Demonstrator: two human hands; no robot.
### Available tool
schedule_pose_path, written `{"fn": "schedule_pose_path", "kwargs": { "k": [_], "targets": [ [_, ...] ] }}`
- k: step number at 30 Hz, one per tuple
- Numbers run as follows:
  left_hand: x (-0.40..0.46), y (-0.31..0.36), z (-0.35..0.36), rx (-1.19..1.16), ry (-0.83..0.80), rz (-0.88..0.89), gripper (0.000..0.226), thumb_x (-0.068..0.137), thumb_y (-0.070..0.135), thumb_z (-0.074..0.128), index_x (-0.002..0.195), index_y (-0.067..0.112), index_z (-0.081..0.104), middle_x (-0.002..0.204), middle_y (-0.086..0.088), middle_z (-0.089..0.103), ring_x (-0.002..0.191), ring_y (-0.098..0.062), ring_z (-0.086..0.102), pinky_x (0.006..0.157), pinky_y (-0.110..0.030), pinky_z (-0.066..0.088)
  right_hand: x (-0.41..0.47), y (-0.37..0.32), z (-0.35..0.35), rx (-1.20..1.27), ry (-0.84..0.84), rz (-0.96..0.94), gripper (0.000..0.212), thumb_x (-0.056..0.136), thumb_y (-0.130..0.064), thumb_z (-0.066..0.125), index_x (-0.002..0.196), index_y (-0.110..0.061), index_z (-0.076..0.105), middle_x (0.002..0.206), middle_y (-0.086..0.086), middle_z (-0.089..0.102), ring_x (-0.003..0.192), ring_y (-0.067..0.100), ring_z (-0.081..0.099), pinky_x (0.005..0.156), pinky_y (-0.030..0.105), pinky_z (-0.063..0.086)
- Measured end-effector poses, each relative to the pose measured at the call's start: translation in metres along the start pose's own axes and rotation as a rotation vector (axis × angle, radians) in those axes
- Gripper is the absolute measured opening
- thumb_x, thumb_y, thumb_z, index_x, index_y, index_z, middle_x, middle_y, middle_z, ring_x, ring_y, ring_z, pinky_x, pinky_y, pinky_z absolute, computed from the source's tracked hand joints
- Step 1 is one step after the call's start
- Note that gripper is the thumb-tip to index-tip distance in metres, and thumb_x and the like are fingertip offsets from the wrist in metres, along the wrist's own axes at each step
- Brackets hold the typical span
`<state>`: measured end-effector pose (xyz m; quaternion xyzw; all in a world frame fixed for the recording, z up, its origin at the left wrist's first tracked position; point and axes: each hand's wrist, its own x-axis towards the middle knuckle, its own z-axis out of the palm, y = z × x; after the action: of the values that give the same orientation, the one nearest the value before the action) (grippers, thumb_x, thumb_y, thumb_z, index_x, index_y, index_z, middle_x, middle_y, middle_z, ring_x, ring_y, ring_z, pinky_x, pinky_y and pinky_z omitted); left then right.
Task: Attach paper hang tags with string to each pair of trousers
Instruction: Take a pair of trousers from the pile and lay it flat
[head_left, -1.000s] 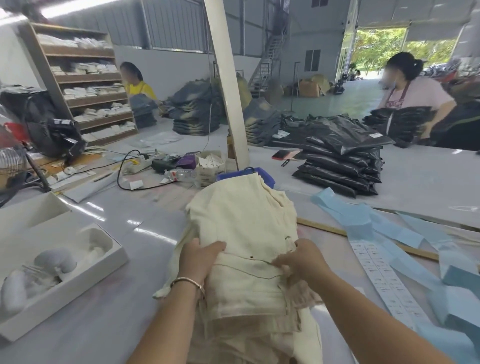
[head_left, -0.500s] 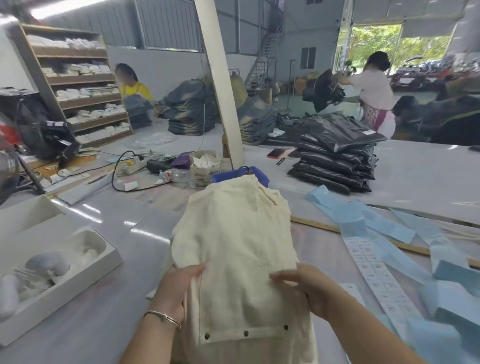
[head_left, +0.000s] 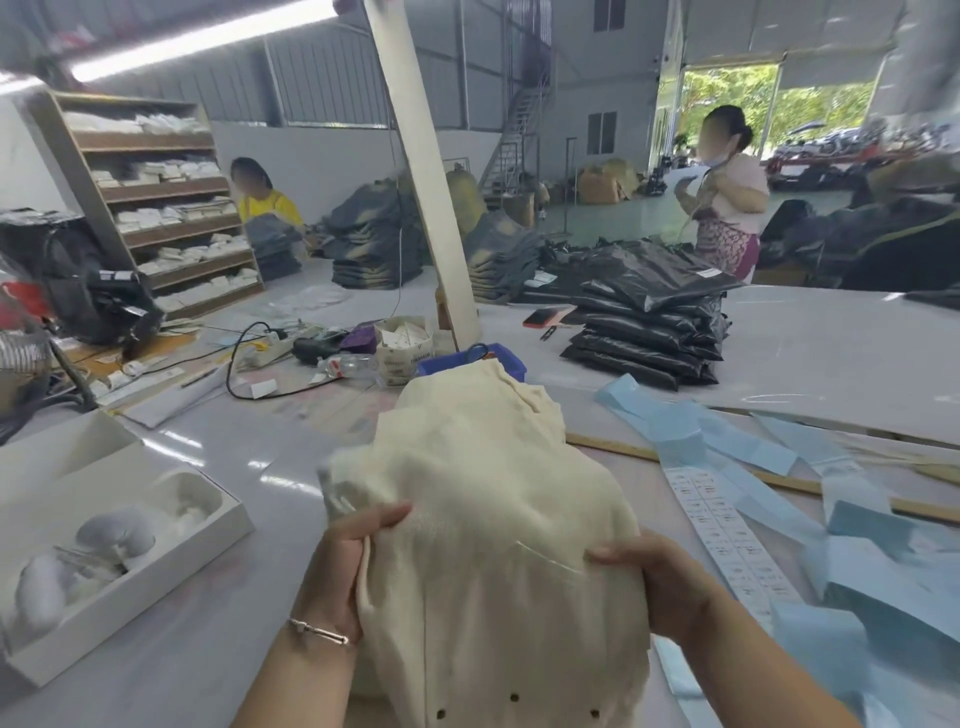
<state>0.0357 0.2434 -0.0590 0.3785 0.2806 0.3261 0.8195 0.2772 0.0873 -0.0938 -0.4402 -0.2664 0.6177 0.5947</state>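
Both hands grip the cream woven-cotton trousers (head_left: 488, 519); the left hand (head_left: 343, 566) curls its fingers round the garment's left edge, a thin bracelet (head_left: 319, 631) at the wrist; the right hand (head_left: 660, 582) clutches the right edge, thumb lying on top of the cloth. These trousers lie in a heap on the glossy grey worktop (head_left: 218, 649) straight ahead, small dark holes showing near the lower hem. Pale blue paper strips (head_left: 737, 447) and a white printed label sheet (head_left: 727, 535) lie just right of the heap; a white moulded tray (head_left: 171, 566) sits to the left; a blue plastic bin (head_left: 447, 364) stands behind the heap; black bagged bundles (head_left: 649, 322) are stacked further off.
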Motion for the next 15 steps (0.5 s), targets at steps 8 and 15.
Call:
{"fn": "schedule_pose_path", "kwargs": {
  "k": [8,15],
  "targets": [
    [-0.05,0.005,0.098,0.142,-0.255,-0.012,0.033,0.062,0.004,0.071,0.095,-0.003,0.075,0.096,-0.019,0.073,0.084,-0.032,0.072,0.068,-0.036,0.058,-0.063,-0.021,0.002,0.082,0.207,-0.284,0.051,0.077,-0.056,0.061,0.105,-0.016,0.075,0.108,0.016,0.071,0.095,0.03,0.07,0.079,0.042,0.053],
    [-0.107,-0.018,0.195,0.085,-0.337,0.118,0.02,0.07,0.009,0.062,0.079,0.004,0.079,0.086,-0.014,0.075,0.079,-0.028,0.073,0.066,-0.036,0.059,-0.192,-0.036,-0.04,0.099,-0.034,-0.408,0.089,0.038,-0.063,0.09,0.107,-0.01,0.074,0.103,0.02,0.071,0.092,0.034,0.07,0.074,0.047,0.059]
  ]
}}
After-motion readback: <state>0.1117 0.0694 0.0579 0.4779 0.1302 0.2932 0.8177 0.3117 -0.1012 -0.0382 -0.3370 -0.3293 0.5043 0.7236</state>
